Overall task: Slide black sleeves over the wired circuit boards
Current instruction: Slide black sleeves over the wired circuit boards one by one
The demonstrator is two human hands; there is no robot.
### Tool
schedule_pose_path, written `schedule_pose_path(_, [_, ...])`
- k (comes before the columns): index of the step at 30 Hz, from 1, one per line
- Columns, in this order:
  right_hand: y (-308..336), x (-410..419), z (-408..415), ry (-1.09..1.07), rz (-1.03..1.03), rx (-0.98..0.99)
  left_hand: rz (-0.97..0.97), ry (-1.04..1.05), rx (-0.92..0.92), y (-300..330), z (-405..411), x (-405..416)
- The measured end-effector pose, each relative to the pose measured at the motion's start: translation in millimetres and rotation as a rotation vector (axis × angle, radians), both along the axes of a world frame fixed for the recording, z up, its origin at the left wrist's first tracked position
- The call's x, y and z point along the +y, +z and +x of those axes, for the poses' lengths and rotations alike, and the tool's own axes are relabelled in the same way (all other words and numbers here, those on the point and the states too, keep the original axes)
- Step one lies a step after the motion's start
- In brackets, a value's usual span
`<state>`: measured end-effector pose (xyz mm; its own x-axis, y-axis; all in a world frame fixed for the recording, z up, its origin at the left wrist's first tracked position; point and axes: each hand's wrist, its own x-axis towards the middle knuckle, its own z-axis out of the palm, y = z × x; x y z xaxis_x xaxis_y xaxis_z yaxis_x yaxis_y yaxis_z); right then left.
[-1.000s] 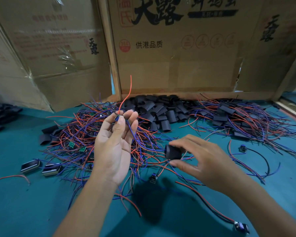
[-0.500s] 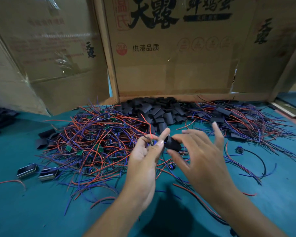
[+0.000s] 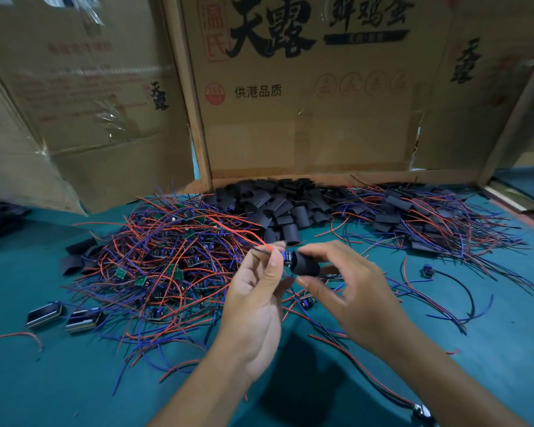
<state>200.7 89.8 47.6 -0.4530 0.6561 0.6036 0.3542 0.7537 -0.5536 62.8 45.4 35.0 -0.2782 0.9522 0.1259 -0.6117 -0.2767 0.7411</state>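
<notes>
My left hand pinches a small wired circuit board by its red and blue wires, held above the table. My right hand grips a black sleeve between thumb and fingers. The sleeve's open end meets the board, which sits partly inside it. A big tangle of wired boards lies left of my hands. A heap of loose black sleeves lies at the back, and a pile of sleeved boards at the back right.
The table has a teal cover. Cardboard box walls stand along the back. Two flattened sleeves lie at the left. A loose part with a black wire lies at the right. A red wire runs under my right forearm.
My left hand came down from the wire pile with a board and met my right hand. The sleeve's mouth now sits over the end of the board.
</notes>
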Motion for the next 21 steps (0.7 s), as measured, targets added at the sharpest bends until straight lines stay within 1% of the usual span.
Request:
schedule_pose_path(6, [-2.3, -1.8, -3.9, 0.008, 0.066, 0.025, -0.034, -0.025, 0.001, -1.6, 0.1, 0.6])
schedule_pose_path(9, [-2.7, -2.1, -3.9, -0.008, 0.066, 0.04, -0.06, -0.043, -0.018, -0.2, -2.8, 0.6])
schedule_pose_path(11, [-3.0, -1.1, -2.3, -0.018, 0.062, 0.04, -0.069, -0.032, 0.003, 1.3, -5.3, 0.3])
schedule_pose_path(16, [-0.3, -1.2, -0.3, -0.017, 0.091, 0.024, -0.055, -0.028, 0.054, 1.5, -5.6, 0.8])
schedule_pose_path(21, [1.3, -2.4, -0.3, -0.019, 0.159, -0.031, -0.07, -0.031, 0.027, -0.1, -6.4, 2.6])
